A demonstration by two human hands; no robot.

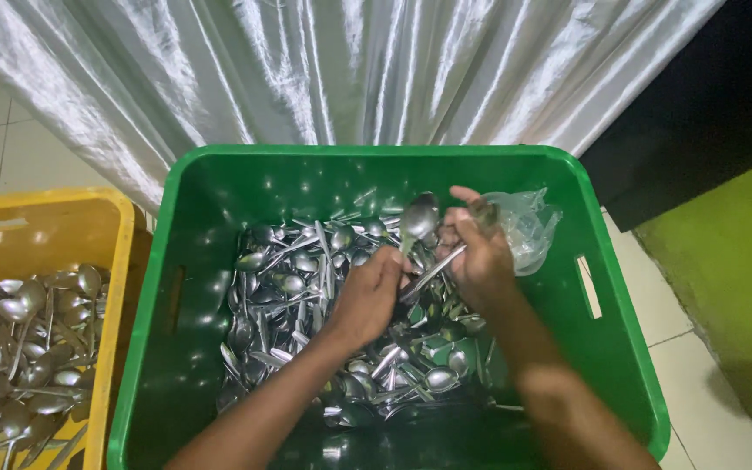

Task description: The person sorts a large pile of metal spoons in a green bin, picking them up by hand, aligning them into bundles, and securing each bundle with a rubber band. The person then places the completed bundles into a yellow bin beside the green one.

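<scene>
Spoon (418, 218) lifted over a green crate (219, 187) full of cutlery.

Right hand (479, 252) is closed around the spoon's handle and keeps the bowl upward, above the heap of metal spoons (306, 278) in the crate. Left hand (367, 296) lies on the heap with fingers curled at the handle's lower end; whether it grips is not clear. Behind the right hand sits a crumpled clear plastic bag (528, 228), its contents hard to see. At left, a yellow crate (119, 261) with more spoons is cut by the edge. A shiny silver curtain (332, 70) hangs behind.
</scene>
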